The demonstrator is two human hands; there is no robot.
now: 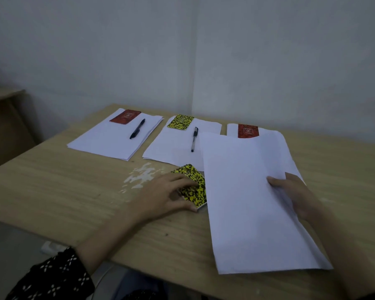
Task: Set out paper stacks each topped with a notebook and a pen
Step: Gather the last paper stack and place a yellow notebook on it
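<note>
Paper (253,204), thin, floppy and likely to sag, is pinched at its edge by the right hand (294,195) just beside the yellow notebook (193,187), which the left hand (165,195) grips.

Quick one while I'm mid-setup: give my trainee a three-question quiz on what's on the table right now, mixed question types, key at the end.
1. True or false: the left hand rests on a yellow-and-black notebook lying on the wooden table.
2. How many pens are visible on the laid-out stacks?
3. Multiple choice: the right hand holds
A. a red notebook
B. a sheaf of white paper
C. a pen

Key
1. True.
2. Two: one black pen on the far-left paper stack, one pen on the middle paper stack. The third stack, topped by a red notebook, is partly hidden by the held paper.
3. B.
</note>
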